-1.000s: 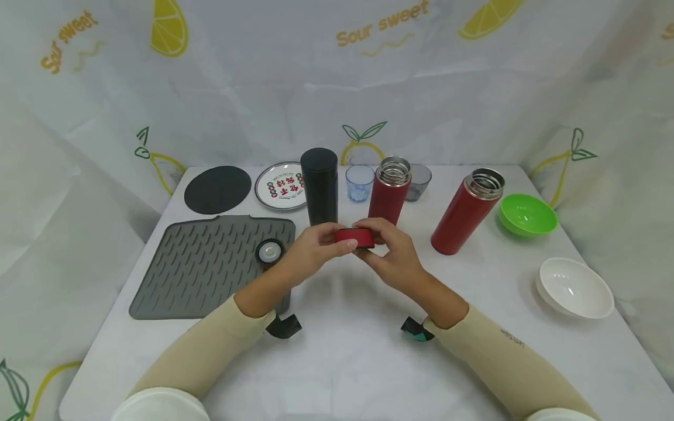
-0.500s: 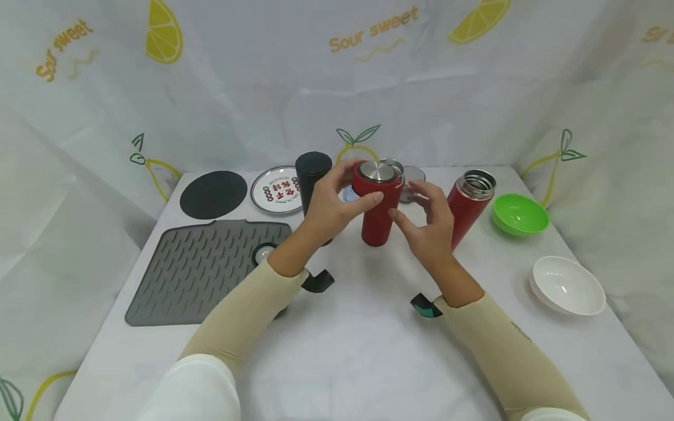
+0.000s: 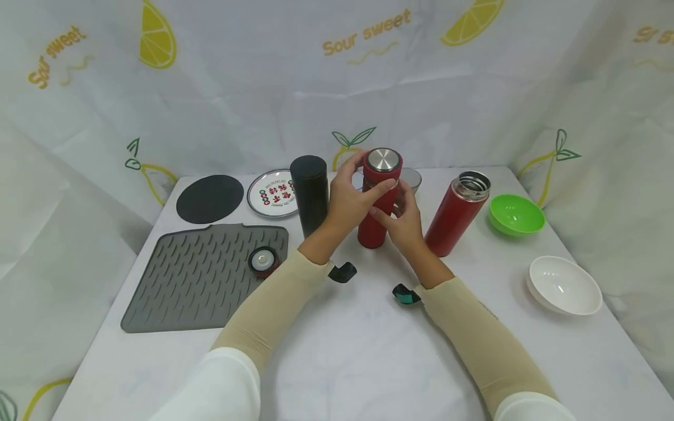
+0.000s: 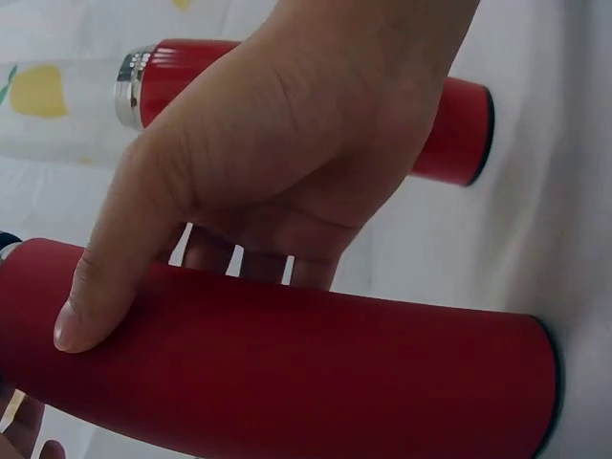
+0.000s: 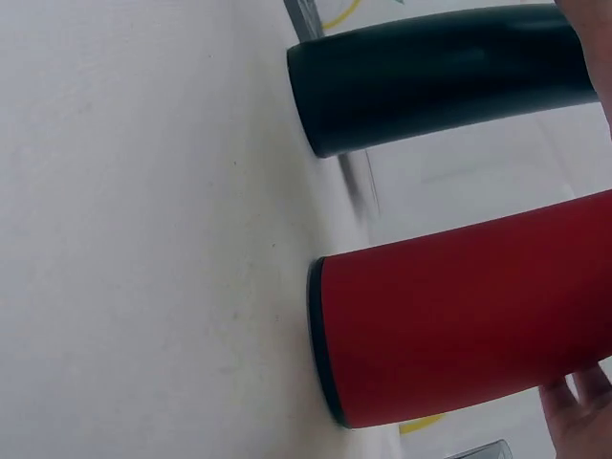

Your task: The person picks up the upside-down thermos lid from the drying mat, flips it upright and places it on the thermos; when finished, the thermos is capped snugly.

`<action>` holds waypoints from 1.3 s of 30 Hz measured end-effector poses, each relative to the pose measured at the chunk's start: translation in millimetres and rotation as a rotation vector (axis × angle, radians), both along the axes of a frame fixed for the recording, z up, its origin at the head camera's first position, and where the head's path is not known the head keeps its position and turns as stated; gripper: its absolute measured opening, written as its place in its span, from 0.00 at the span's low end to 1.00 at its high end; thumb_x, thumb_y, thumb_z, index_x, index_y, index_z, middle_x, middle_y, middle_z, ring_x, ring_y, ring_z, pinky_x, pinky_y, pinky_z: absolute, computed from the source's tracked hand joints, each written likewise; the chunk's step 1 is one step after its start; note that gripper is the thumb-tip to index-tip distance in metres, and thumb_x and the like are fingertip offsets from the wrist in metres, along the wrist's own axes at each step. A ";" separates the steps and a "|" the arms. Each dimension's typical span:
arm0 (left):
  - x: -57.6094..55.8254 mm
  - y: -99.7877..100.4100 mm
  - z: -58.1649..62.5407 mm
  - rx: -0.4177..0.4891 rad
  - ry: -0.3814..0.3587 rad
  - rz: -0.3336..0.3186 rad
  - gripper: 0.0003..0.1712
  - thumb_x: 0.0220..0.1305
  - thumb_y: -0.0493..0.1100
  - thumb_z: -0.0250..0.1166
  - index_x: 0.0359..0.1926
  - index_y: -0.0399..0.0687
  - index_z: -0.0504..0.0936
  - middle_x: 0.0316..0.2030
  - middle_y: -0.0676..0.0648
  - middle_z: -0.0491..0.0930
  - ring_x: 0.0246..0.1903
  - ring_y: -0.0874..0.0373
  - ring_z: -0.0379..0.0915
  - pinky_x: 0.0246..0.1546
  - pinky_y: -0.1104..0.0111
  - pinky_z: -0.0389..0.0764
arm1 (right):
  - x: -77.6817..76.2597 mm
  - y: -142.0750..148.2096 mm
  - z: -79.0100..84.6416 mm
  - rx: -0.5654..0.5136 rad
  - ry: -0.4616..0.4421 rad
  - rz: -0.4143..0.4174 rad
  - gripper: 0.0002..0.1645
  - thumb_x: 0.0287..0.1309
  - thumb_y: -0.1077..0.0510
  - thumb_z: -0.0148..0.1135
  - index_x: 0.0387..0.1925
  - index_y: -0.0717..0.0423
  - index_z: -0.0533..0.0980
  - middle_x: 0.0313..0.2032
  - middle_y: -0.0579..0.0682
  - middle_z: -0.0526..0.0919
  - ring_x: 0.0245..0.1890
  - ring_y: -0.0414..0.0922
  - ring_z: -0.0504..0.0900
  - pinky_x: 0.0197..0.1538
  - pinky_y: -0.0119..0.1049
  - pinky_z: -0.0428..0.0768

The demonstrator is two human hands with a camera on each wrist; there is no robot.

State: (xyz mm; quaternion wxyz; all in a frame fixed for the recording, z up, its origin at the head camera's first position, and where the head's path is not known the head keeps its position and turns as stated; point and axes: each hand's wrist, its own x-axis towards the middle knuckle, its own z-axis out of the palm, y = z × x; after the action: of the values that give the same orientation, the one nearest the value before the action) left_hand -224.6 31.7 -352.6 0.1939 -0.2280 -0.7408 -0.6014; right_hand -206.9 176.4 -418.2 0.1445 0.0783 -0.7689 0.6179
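Observation:
A red thermos flask (image 3: 372, 235) stands upright in the head view, with a red lid (image 3: 383, 161) topped by a silver disc on its mouth. My left hand (image 3: 351, 196) holds the lid, its thumb across the front. Lower down, my right hand (image 3: 402, 221) grips the flask's upper body. In the left wrist view, that right hand (image 4: 287, 143) lays its thumb over the flask (image 4: 335, 373). The right wrist view has the flask's lower body (image 5: 459, 320), its dark base on the table. Whether the lid is seated is hidden by my fingers.
A black flask (image 3: 309, 196) stands at left, a lidless red flask (image 3: 454, 225) at right. Another lid (image 3: 263, 259) lies on the grey mat (image 3: 189, 280). Around them are a green bowl (image 3: 516, 214), white bowl (image 3: 563, 286), patterned plate (image 3: 272, 193), black disc (image 3: 209, 199) and glass (image 3: 411, 177).
Both hands have moved from in front of the middle red flask up to it. The lid, earlier held in front, now sits on the flask's mouth, and my right hand has closed round the flask.

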 end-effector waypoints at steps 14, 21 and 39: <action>8.1 9.6 -3.9 0.007 0.056 0.076 0.38 0.59 0.53 0.71 0.66 0.45 0.68 0.58 0.51 0.74 0.58 0.65 0.65 0.57 0.65 0.72 | 4.5 -4.4 7.4 0.053 0.135 0.015 0.42 0.56 0.63 0.69 0.69 0.58 0.61 0.61 0.55 0.74 0.58 0.50 0.75 0.61 0.44 0.72; 9.1 15.0 -10.9 0.024 0.018 0.120 0.39 0.61 0.53 0.69 0.68 0.46 0.65 0.59 0.51 0.72 0.59 0.65 0.64 0.57 0.67 0.71 | 14.1 -11.6 25.4 0.079 0.153 0.015 0.39 0.56 0.64 0.67 0.67 0.64 0.61 0.59 0.61 0.74 0.57 0.52 0.75 0.60 0.43 0.73; 5.4 -0.6 -14.5 0.072 0.066 0.022 0.30 0.71 0.44 0.55 0.70 0.43 0.60 0.62 0.45 0.70 0.62 0.60 0.63 0.63 0.63 0.65 | 11.9 -9.6 19.4 0.088 0.148 0.009 0.40 0.56 0.62 0.70 0.67 0.62 0.62 0.59 0.57 0.74 0.57 0.50 0.76 0.60 0.45 0.73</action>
State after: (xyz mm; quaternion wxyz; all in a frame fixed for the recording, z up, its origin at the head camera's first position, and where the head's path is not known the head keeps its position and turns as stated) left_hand -219.1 31.1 -367.1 0.2326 -0.2325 -0.7144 -0.6176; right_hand -195.0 166.8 -398.8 0.1944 0.1334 -0.7822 0.5766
